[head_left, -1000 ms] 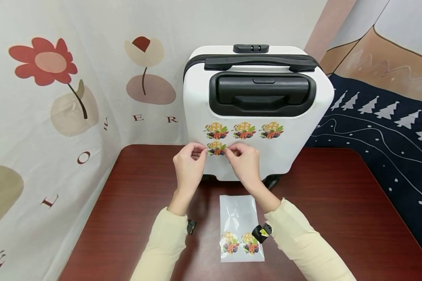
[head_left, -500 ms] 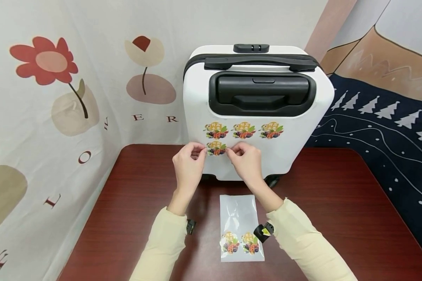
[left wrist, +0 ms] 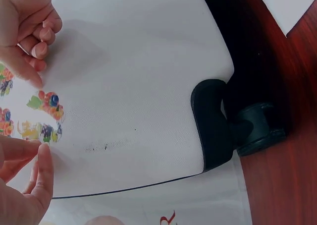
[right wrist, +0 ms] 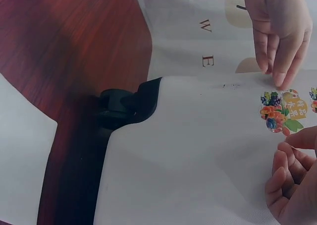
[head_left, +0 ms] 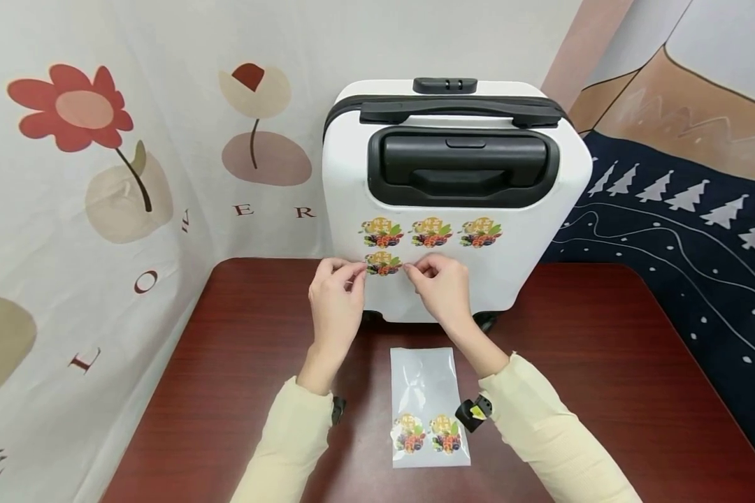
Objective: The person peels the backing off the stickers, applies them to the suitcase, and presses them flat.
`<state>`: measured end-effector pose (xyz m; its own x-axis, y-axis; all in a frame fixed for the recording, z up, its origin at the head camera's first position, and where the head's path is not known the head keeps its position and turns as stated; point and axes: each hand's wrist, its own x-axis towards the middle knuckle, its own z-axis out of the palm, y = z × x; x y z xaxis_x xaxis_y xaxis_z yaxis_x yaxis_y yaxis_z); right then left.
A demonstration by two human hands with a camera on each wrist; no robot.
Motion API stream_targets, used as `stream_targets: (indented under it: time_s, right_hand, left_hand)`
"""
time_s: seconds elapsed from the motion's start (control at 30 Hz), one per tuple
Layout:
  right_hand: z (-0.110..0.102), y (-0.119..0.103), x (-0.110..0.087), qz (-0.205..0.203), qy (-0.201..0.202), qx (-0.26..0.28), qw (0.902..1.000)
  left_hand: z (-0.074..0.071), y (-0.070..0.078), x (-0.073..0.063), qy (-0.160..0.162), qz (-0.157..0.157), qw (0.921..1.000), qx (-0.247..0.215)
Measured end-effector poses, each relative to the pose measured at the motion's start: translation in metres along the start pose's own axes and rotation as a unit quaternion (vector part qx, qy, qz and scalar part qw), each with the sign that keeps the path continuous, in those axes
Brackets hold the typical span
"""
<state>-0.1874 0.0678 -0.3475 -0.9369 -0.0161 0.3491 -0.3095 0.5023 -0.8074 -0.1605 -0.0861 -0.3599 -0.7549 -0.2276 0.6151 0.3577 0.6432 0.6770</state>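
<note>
A white hard-shell suitcase (head_left: 440, 286) stands upright, with three fruit-pattern stickers in a row on its face. Below the leftmost one lies another fruit sticker (head_left: 383, 264), flat against the shell. At its left edge my left hand (head_left: 336, 300) pinches with thumb and forefinger; the right wrist view has those fingertips right at the sticker (right wrist: 277, 111). My right hand (head_left: 443, 290) is beside the opposite edge, fingers loosely bent, and the left wrist view shows a small gap between its nearest fingertip and the print.
A clear-white sticker sheet (head_left: 423, 377) with two fruit stickers lies on the reddish-brown table (head_left: 252, 377) before the suitcase. Black wheels (left wrist: 257, 131) show at the suitcase's base. Printed cloth (head_left: 195, 56) hangs behind and to both sides.
The right hand's fingertips have drawn slightly away from the sticker's right edge. Left fingers stay at the left edge, slightly shifted. The head view has moved a little.
</note>
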Motion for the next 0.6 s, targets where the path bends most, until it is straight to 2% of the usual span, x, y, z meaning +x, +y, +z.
stream_targets:
  time_s: [0.13,0.23,0.3,0.37,0.47,0.53,0.6]
  right_hand:
    - [-0.001,0.001,0.001,0.015,-0.023,0.022,0.9994]
    - [-0.002,-0.001,0.001,0.009,-0.075,0.06,0.9954]
    - [-0.002,-0.003,0.002,-0.009,-0.126,0.084,0.9885]
    - [-0.001,-0.006,0.002,-0.034,-0.182,0.1,0.9775]
    - [0.002,-0.012,0.003,-0.066,-0.253,0.097,0.9603]
    - [0.004,-0.016,0.004,-0.077,-0.282,0.092,0.9519]
    - [0.005,-0.017,0.006,-0.083,-0.293,0.085,0.9487]
  left_hand:
    - [-0.003,-0.005,0.001,-0.017,-0.026,0.999,-0.03]
    - [-0.006,-0.01,0.003,-0.038,-0.052,0.9958,-0.065]
    - [-0.008,-0.011,0.004,-0.049,-0.066,0.9931,-0.083]
    - [-0.009,-0.011,0.005,-0.057,-0.072,0.9913,-0.094]
    - [-0.009,-0.011,0.005,-0.063,-0.073,0.9904,-0.099]
    - [-0.008,-0.012,0.004,-0.066,-0.074,0.9902,-0.099]
    - [-0.008,-0.012,0.003,-0.068,-0.076,0.9896,-0.101]
